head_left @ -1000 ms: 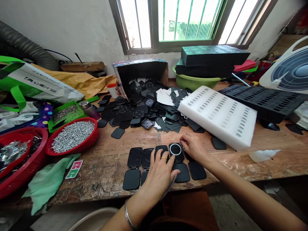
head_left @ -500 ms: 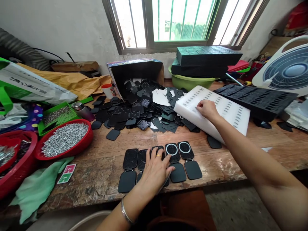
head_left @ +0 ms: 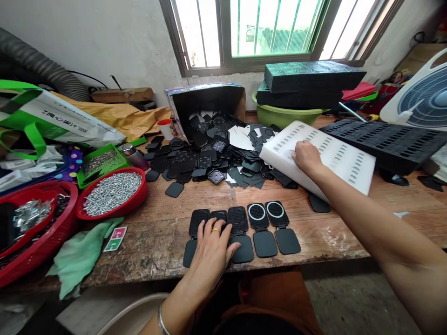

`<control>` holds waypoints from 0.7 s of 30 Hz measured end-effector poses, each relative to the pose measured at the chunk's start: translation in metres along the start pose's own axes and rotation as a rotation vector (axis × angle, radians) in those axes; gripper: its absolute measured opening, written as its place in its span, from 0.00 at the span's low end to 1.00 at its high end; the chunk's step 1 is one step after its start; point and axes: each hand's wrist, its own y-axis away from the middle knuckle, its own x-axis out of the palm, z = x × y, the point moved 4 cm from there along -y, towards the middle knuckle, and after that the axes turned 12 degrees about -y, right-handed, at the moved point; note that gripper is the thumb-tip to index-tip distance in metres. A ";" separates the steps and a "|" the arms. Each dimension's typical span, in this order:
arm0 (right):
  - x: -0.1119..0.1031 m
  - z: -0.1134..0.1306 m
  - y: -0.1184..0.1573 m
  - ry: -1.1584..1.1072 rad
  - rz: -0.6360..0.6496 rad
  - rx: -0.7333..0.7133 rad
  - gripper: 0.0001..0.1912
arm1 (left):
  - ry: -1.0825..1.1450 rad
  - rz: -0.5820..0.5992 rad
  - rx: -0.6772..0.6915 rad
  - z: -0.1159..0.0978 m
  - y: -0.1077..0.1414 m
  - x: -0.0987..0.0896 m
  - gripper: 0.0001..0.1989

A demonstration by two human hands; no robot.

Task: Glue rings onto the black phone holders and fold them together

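Several hinged black plastic holders lie unfolded in a row along the front of the wooden table. The two at the right end, such as this holder with a white ring (head_left: 275,210), carry rings; the middle holder (head_left: 238,220) shows none. Over the second holder from the left (head_left: 219,215) my left hand (head_left: 212,244) rests palm down with fingers spread, hiding much of it. My right hand (head_left: 306,158) is on the white foam block (head_left: 345,158), its fingers curled and pinched together at the slotted top. Whatever may be between those fingertips is hidden.
Behind the row, black plates and cards (head_left: 209,160) spill from a tipped box (head_left: 206,100). To the left stand a red bowl of metal pins (head_left: 113,193) and a green cloth (head_left: 82,256). Black foam blocks (head_left: 310,78) sit on a green basin (head_left: 289,115); a fan (head_left: 424,95) is far right.
My left hand has shifted left along the row, from the middle holder to the second one, uncovering the middle one. My right hand stays pinched on the foam. The camera view has turned slightly left.
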 end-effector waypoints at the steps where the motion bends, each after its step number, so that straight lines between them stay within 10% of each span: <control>1: -0.004 0.001 0.005 0.002 -0.038 0.000 0.12 | 0.006 0.002 0.000 -0.001 0.001 0.000 0.19; 7: -0.035 0.036 0.061 -0.430 -0.409 -0.136 0.10 | 0.049 0.048 0.020 -0.006 0.003 -0.006 0.20; 13: 0.032 0.117 0.143 -1.031 0.503 -0.047 0.09 | 0.056 0.080 0.036 -0.008 0.004 -0.012 0.19; 21: 0.072 0.143 0.167 -0.824 0.513 -0.170 0.08 | 0.049 0.090 0.048 -0.009 0.004 -0.013 0.19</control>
